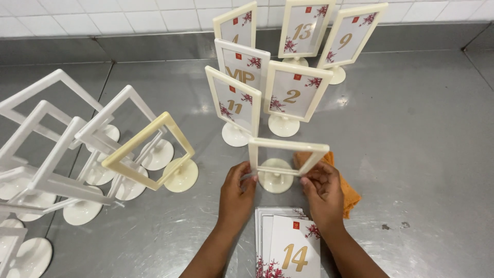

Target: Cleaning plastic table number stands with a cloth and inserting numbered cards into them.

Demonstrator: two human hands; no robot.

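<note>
An empty cream frame stand (284, 146) with a round foot stands on the steel counter (411, 149) in front of me. My left hand (236, 193) pinches its left lower corner and my right hand (321, 193) grips its right lower edge. Just below my hands lies a stack of white cards (288, 244) printed with gold figures and red blossoms. An orange cloth (346, 193) lies under and behind my right hand.
Several cream stands holding cards (290, 95) are grouped at the back centre near the tiled wall. Several empty white and cream stands (149, 149) crowd the left side, tilted at angles. Bare steel stretches to the right.
</note>
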